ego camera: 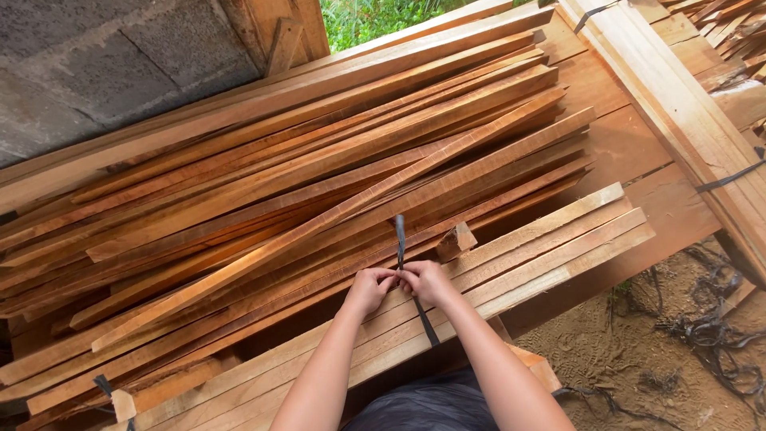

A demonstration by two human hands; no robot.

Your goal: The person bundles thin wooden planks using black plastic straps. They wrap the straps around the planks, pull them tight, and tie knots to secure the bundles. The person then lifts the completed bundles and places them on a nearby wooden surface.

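Rough-sawn orange slats [319,183] piled loose; left hand [369,289] and right hand [427,281] both pinching flat black strap [400,235] over pale bundled battens [550,243].

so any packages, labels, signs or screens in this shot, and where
None in view: no package, label, sign or screen.
Closest thing: a bundle of pale wood slats at the near edge of the stack, flat, bound with a dark strap.
Left hand and right hand both pinch that strap at the bundle's top.
More dark straps cross the long plank on the right.
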